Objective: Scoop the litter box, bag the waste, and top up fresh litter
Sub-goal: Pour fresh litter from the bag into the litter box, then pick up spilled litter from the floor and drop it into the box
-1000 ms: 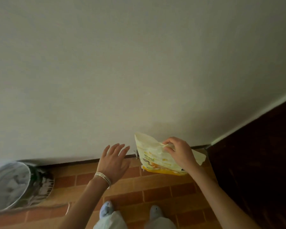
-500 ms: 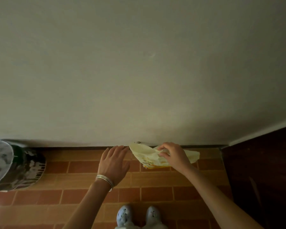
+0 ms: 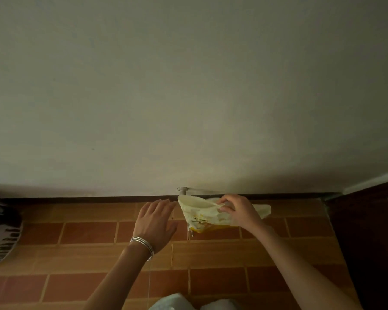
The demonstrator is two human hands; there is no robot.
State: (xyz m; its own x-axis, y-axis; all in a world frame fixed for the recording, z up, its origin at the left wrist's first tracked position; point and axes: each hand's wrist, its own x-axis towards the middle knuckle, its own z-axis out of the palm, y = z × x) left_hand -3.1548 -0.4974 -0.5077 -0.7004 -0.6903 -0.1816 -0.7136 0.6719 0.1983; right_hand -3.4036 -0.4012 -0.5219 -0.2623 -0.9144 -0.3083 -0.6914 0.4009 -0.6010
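Note:
A crumpled cream and yellow plastic bag (image 3: 202, 214) with printed text hangs low in front of the wall's base. My right hand (image 3: 239, 211) pinches its top edge between thumb and fingers. My left hand (image 3: 154, 220), with silver bangles on the wrist, hovers just left of the bag with fingers straight and together, touching nothing. No litter box or scoop is in view.
A plain pale wall (image 3: 188, 97) fills the upper view, with a small grey fitting (image 3: 183, 190) at its base. The floor is orange-brown brick tile (image 3: 87, 233). A black and white patterned object (image 3: 0, 233) lies at the left edge. A dark surface (image 3: 372, 231) stands at right.
The view has tilted down, so the wall base and floor sit lower in frame. My right hand has carried the bag lower toward the skirting, and my left hand stays beside it.

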